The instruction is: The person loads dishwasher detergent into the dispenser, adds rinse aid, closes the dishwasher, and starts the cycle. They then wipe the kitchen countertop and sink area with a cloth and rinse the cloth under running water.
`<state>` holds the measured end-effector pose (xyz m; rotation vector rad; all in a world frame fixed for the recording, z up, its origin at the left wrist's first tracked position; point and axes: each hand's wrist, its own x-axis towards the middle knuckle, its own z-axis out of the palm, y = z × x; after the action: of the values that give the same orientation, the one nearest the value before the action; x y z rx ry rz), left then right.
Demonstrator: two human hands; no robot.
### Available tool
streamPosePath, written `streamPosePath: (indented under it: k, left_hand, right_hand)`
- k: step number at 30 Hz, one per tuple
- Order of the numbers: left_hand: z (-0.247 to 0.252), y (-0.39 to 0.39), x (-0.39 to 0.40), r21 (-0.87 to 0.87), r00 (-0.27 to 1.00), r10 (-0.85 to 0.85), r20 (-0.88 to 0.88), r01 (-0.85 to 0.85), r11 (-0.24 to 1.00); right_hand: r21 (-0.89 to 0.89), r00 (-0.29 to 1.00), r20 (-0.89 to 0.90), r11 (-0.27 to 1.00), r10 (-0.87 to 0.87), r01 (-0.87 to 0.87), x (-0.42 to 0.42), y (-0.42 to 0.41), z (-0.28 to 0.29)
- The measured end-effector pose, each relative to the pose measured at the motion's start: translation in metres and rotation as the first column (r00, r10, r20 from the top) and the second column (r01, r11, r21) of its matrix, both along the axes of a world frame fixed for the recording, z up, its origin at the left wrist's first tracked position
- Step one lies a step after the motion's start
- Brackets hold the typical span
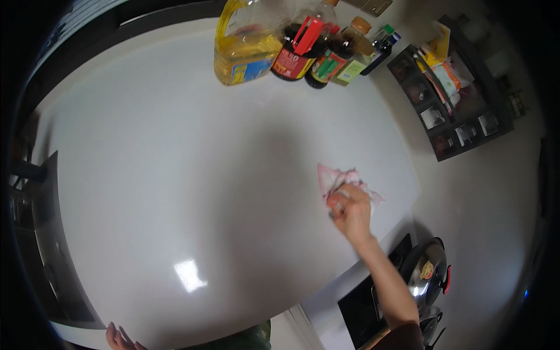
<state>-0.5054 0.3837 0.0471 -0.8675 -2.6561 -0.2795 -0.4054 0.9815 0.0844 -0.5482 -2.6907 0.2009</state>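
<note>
On the right part of a white countertop (148,166), my right hand (352,210) presses down on a crumpled white cloth with pink edging (339,176). The fingers are bunched on the cloth, and part of it is hidden under them. My left hand (120,337) shows only in part at the bottom left, its fingers at the counter's front edge near the sink corner. Nothing is seen in those fingers; the rest of that hand is cut off by the picture's rim.
Along the back stand a cooking oil jug (245,57), dark sauce bottles (293,57) and several smaller bottles (350,70). A black wall rack (477,142) hangs at right. A steel sink (48,245) lies left. Lower right, a lidded pan (426,275) sits on a black cooktop (358,310).
</note>
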Motion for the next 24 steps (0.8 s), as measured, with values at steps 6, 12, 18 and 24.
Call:
streamPosePath:
  k: [6, 12, 18, 24]
  left_hand:
    - [0.002, 0.005, -0.001, 0.077, 0.999, -0.018, 0.042, 0.014, 0.997]
    - [0.007, 0.009, -0.004, 0.072, 0.99, -0.041, 0.135, 0.032, 0.997]
    - [0.0, -0.001, -0.002, 0.159, 0.992, -0.02, 0.127, 0.0, 0.987]
    - [0.013, 0.018, -0.005, 0.021, 0.997, -0.061, 0.057, 0.06, 0.998]
  right_hand:
    - [0.161, 0.99, 0.036, 0.978, -0.139, 0.132, -0.01, -0.011, 0.003]
    - [0.202, 0.952, 0.037, 0.935, -0.305, 0.291, -0.009, 0.032, 0.008]
    - [0.161, 0.991, -0.027, 0.979, 0.128, -0.122, -0.008, -0.079, 0.008]
    - [0.434, 0.991, -0.012, 0.892, -0.136, 0.127, 0.031, 0.066, -0.015]
